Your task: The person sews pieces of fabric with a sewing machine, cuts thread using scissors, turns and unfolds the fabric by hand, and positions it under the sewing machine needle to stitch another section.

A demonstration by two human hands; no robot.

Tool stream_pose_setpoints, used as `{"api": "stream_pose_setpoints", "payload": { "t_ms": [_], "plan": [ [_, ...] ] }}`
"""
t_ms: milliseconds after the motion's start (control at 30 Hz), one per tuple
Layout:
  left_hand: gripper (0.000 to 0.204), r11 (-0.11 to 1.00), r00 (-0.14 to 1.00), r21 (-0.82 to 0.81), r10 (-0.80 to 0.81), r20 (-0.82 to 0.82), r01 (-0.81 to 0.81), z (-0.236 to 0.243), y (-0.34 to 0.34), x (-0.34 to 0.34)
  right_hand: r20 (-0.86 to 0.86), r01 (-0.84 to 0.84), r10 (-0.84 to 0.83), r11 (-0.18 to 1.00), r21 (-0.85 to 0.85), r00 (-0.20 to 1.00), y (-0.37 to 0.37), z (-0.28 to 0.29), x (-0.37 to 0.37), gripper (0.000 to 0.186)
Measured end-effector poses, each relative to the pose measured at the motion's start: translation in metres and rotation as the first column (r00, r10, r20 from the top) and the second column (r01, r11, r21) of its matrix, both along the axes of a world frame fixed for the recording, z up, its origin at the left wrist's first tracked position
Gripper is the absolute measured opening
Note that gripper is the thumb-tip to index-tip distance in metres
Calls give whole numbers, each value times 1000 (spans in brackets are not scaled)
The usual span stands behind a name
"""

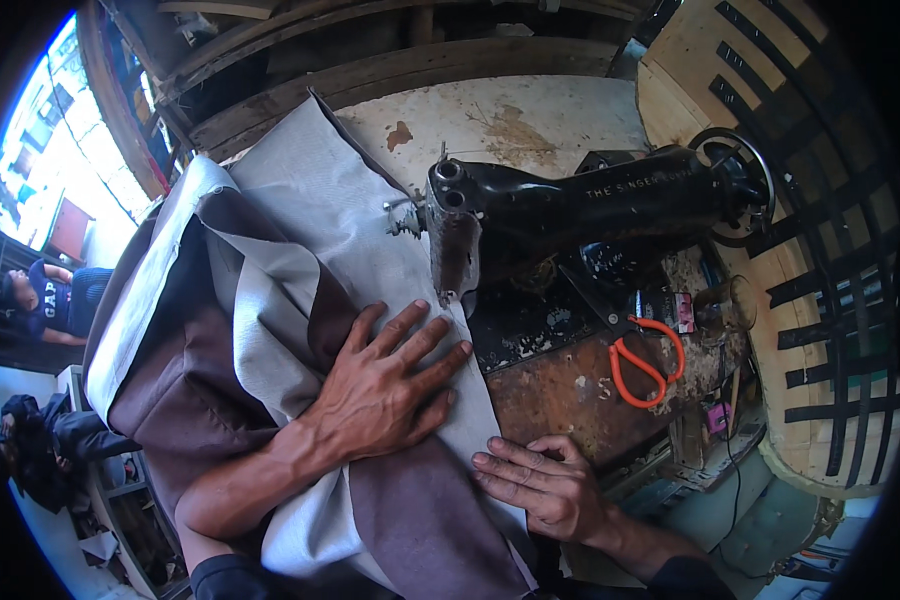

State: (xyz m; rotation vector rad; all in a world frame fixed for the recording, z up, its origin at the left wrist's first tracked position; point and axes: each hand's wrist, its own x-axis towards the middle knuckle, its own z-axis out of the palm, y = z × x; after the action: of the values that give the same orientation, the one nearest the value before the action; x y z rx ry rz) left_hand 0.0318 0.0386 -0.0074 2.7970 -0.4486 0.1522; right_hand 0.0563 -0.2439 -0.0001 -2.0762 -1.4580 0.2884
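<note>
Right hand (550,485): lying at lower middle, fingers spread, pressing the cloth's edge.
Left hand (385,385): lying flat, grip spread, holding down the grey cloth (320,230).
Sewing machine (570,215): sitting at upper right.

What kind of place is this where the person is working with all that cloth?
Most likely a small tailoring or sewing workshop. A black sewing machine stands on a worn table, orange-handled scissors lie beside it, and the left hand and right hand press grey and brown fabric flat.
</note>
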Motion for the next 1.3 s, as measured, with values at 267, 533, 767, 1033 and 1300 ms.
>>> {"api": "stream_pose_setpoints", "payload": {
  "t_ms": [267, 533, 767, 1033, 1300],
  "plan": [
    [59, 1000, 999, -10, -6, 31, 7, 1, 6, 9, 14, 26, -27, 999, 34, 1000, 5, -7, 2, 39],
    [56, 993, 993, -58, -103, 49, 106, 0, 19, 17, 12, 32, -31, 999, -17, 999, 13, -2, 9, 41],
    [42, 965, 966, -123, -214, 142, 232, -2, 26, 31, 20, 40, -39, 999, -30, 999, 16, -2, 14, 47],
    [38, 958, 963, -160, -211, 166, 238, -4, 38, 35, -15, 38, -39, 997, -62, 999, 28, -2, 22, 52],
    [33, 947, 945, -164, -235, 226, 275, -7, 49, 47, 6, 41, -41, 998, -53, 999, 35, -4, 28, 56]
  ]
}}
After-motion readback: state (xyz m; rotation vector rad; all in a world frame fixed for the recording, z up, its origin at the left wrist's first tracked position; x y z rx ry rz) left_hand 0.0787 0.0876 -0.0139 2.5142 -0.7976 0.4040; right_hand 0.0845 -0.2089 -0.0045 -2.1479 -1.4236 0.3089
